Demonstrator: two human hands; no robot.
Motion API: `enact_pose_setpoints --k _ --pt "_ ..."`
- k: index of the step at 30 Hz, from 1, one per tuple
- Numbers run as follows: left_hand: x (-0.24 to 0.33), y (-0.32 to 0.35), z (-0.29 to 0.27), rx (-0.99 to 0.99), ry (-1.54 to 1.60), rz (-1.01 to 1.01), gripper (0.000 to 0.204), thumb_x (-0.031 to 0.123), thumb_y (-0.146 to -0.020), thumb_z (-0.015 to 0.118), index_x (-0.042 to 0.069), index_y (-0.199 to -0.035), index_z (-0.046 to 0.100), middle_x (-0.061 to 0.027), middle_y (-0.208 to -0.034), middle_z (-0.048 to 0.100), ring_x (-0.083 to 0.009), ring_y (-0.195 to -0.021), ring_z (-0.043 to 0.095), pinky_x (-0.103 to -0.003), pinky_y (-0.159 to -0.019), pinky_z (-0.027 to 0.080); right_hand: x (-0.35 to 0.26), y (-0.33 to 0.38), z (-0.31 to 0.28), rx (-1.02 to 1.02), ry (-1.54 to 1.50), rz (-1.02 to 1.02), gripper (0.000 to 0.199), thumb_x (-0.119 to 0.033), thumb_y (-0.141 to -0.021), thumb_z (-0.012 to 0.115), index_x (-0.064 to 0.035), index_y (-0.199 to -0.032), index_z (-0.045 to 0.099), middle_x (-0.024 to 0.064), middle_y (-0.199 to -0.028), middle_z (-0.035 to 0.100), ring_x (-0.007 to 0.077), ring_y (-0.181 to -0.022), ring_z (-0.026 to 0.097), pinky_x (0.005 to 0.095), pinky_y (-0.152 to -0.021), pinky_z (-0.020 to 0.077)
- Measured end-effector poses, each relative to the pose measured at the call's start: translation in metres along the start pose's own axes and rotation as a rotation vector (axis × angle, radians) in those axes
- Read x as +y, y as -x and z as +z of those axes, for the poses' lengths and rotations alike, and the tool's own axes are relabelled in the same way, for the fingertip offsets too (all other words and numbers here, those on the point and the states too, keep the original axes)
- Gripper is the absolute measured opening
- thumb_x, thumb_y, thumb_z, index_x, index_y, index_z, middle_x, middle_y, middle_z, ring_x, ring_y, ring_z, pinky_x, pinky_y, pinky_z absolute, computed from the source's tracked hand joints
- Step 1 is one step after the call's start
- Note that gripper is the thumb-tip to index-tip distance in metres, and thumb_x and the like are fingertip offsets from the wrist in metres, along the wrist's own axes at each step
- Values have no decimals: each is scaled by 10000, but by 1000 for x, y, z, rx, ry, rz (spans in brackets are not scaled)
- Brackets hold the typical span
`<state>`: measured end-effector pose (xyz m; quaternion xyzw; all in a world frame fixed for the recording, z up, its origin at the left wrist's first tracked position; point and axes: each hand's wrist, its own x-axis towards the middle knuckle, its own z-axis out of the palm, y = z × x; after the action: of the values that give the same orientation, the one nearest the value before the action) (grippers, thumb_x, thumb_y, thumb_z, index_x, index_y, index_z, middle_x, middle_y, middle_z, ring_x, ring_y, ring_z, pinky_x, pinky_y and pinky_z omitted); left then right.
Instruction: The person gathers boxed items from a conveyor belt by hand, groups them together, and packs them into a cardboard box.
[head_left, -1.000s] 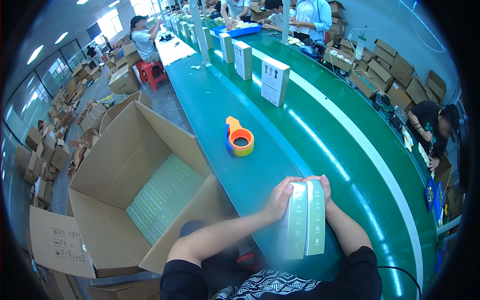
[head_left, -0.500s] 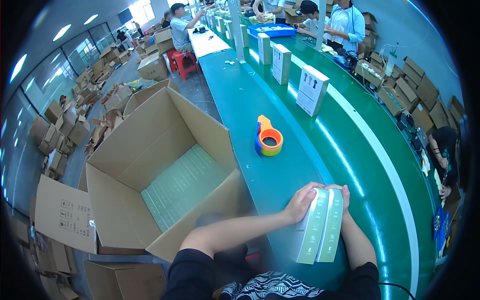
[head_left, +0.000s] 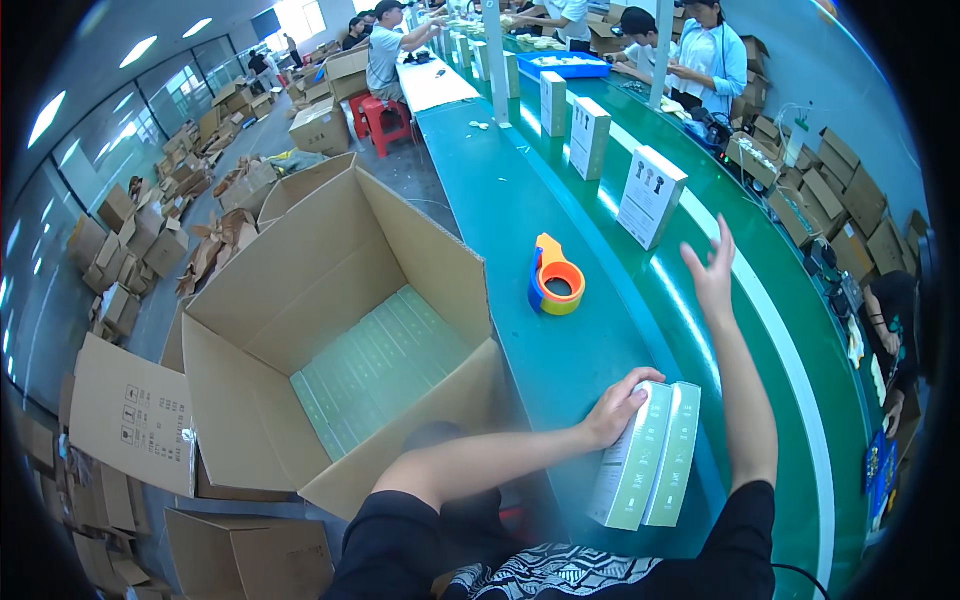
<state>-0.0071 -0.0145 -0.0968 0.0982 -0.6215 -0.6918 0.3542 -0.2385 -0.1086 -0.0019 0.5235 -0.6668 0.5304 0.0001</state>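
Boxes [head_left: 648, 458]: two slim pale-green cartons with white edges, lying side by side and touching at the near edge of the green conveyor table [head_left: 520, 220]. Our left hand [head_left: 617, 405] rests on the left carton's far end, fingers curled lightly over it. Our right hand [head_left: 711, 272] is raised above the belt, fingers spread wide, holding nothing, near an upright white box [head_left: 651, 197]. Orange-and-blue tape dispenser [head_left: 553, 277] stands farther along the table. Large open cardboard carton [head_left: 330, 330] sits beside the table's left edge, its bottom lined with matching green boxes.
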Motion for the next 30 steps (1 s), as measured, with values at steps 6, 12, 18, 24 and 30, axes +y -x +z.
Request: enact_pose_setpoints --k 6,12,18,24,30 --pt "1 -1 0 21 -25 9 596 480 -977 386 3 -1325 461 -148 -1288 545 -242 -1200 525 -334 -1044 377 7 -78 53 84 523 -24 879 -401 -824 734 -240 -1533 240 219 -1400 461 375 -1273 479 459 -1033 414" --pt "7 8 -7 58 -42 10 595 472 -965 405 1 -1323 462 -162 -1289 543 -269 -1222 511 -360 -1054 368 29 -70 42 -14 244 -98 742 -362 -780 777 -173 -1417 446 212 -1105 673 372 -1003 667 428 -871 525" --pt "42 -29 -47 309 -545 493 558 386 -891 570 18 -1300 476 -189 -1342 482 -358 -1305 421 -459 -1108 305 -61 -51 -34 -57 444 -251 612 -483 -797 727 -74 -1241 626 183 -1080 702 302 -952 695 411 -833 535" --pt "73 -54 -99 700 -196 411 450 294 -982 447 4 -1325 439 -111 -1309 451 -205 -1240 441 -339 -1071 331 -107 -20 13 -499 428 -160 718 -612 -774 664 18 -1118 661 202 -896 708 281 -828 717 377 -754 560" --pt "26 -43 -96 204 -256 -30 404 304 -1048 390 11 -1294 518 -103 -1224 565 -212 -1192 501 -345 -1064 360 -137 36 -9 -1066 523 33 512 -507 -852 630 -4 -911 707 126 -669 685 202 -555 682 346 -593 560"
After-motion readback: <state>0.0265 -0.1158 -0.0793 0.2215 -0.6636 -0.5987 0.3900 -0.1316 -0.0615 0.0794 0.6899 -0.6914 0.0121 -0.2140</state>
